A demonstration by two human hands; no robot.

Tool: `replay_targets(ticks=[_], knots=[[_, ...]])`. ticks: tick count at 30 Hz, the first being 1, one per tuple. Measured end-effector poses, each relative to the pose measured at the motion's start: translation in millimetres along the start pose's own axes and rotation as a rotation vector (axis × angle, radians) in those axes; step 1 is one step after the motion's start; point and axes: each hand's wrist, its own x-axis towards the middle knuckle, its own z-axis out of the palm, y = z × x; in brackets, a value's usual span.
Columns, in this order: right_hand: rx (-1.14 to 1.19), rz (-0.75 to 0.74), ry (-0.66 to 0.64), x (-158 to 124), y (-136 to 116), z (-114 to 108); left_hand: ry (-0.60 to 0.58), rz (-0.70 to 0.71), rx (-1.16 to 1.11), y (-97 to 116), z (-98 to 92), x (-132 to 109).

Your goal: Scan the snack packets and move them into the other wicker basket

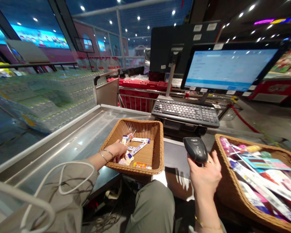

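My right hand [205, 178] is wrapped round a black barcode scanner [196, 149], held up over the counter between two wicker baskets. My left hand [118, 150] reaches over the near left rim of the middle wicker basket [157, 161]. Its fingers point down among small wrapped sweets, and their tips are hidden, so I cannot tell whether they grip anything. Beside them lie white-and-purple candy sticks [138, 149], a small wrapped piece with a thin stick [129, 138] and a pale packet [126, 160]. An orange packet [140, 165] rests by the basket's front wall.
On the right, another wicker basket [229, 181] is heaped with packets and long wrapped sticks. Behind the counter [82, 136] stand a keyboard [185, 111] and a lit screen [230, 69]. A pale cable [48, 174] loops across my left sleeve. A trolley with red crates [140, 85] is beyond.
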Motion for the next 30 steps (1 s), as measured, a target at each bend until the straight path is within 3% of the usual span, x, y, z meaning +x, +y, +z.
replay_targets(ticks=[7,14,21,30], knots=[[0.001,0.005,0.005,1,-3,-3,0.097,-0.047,-0.03,5,-24.8,-2],[0.004,0.006,0.031,1,-1,-2,0.217,-0.065,-0.041,17,-52.7,23],[-0.017,-0.014,0.036,3,1,-4,0.33,-0.099,-0.041,24,-31.2,52],[0.009,0.017,0.022,4,-3,-7,0.405,0.014,0.083,31,-16.6,54]])
